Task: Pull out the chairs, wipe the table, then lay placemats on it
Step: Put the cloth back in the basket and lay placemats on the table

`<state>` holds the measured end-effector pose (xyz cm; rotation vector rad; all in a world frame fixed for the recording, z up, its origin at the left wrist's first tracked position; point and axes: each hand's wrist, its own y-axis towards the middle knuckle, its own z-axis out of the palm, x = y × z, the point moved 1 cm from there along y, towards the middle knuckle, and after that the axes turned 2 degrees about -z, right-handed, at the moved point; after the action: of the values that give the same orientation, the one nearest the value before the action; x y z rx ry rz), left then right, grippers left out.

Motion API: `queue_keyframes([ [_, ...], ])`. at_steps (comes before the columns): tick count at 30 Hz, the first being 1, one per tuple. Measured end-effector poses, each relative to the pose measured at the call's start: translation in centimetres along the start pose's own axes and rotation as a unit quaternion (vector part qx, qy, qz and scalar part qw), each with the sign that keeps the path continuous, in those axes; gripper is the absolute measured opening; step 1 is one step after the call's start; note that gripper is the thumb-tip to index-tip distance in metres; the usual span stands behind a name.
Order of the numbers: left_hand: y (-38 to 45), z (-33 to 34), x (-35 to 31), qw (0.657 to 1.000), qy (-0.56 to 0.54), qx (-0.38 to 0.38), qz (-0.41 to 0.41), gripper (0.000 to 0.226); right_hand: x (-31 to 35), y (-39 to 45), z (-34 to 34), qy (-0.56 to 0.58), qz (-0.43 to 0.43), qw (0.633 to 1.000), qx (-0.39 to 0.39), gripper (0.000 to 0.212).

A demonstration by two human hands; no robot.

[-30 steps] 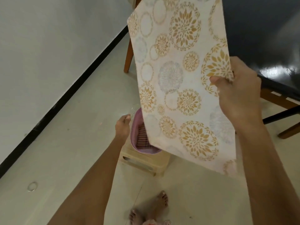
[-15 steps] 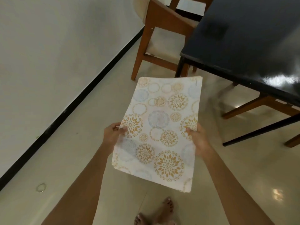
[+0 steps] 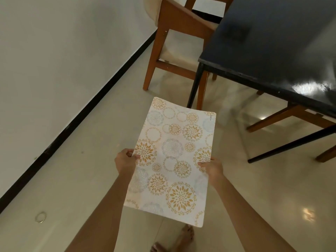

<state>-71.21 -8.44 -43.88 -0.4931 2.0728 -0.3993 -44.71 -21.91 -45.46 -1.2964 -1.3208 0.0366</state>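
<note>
I hold a white placemat (image 3: pixel 172 160) printed with gold and grey flower circles, lying nearly flat above the floor in front of me. My left hand (image 3: pixel 125 160) pinches its left edge and my right hand (image 3: pixel 211 167) pinches its right edge. The glossy black table (image 3: pixel 272 51) stands ahead to the right, its near corner above and beyond the placemat. A wooden chair (image 3: pixel 174 44) with a cream seat stands pulled out at the table's left end. A second chair's wooden legs (image 3: pixel 291 117) show under the table on the right.
A white wall (image 3: pixel 63 60) with a black skirting runs along the left. A small metal ring (image 3: pixel 41 217) lies on the pale tiled floor at lower left. My bare foot (image 3: pixel 185 235) shows below the placemat.
The placemat came down from an upright hold in my right hand alone to a flat two-handed hold. My left hand took its left edge. My view turned from a stool and basket toward the table.
</note>
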Motion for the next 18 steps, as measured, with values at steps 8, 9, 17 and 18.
queue_keyframes([
  [8,0.1,0.2,-0.2,0.999,0.026,-0.02,0.011,0.029,-0.6,0.0,-0.7,-0.036,-0.006,0.998,-0.058,0.058],
  [9,0.1,0.2,-0.2,0.999,0.03,-0.022,0.013,0.028,-0.7,0.1,-0.7,-0.044,-0.006,0.996,-0.072,0.05],
  [17,0.1,0.3,0.2,0.998,0.045,-0.024,0.034,0.022,-0.2,-0.9,-0.9,-0.129,-0.035,0.983,-0.13,0.019],
  [18,0.0,0.4,0.3,0.998,0.043,-0.024,0.035,0.023,-0.2,-0.9,-1.0,-0.137,-0.042,0.981,-0.134,0.017],
])
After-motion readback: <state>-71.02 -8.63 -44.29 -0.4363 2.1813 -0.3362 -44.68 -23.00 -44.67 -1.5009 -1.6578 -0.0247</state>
